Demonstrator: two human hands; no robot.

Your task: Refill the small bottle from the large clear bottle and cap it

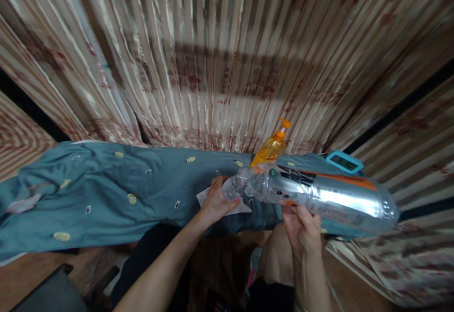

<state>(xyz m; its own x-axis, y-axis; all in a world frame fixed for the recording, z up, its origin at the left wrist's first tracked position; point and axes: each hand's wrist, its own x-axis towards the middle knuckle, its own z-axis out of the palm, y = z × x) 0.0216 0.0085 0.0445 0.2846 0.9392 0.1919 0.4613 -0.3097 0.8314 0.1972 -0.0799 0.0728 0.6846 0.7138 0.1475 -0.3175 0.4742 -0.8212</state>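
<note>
A large clear plastic bottle (319,196) with a silver, black and orange label lies on its side in the air, neck to the left. My right hand (301,229) grips its body from below. My left hand (216,198) is closed round the bottle's neck and mouth. Whether a cap is on it is hidden by my fingers. Under my left hand a white sheet of paper (239,206) lies on the blue cloth.
A blue patterned cloth (124,189) covers the table. An orange pump bottle (271,146) stands at its back behind the big bottle. A small blue-framed digital device (344,161) lies at the right. Striped curtains (227,56) hang behind. My knees are below.
</note>
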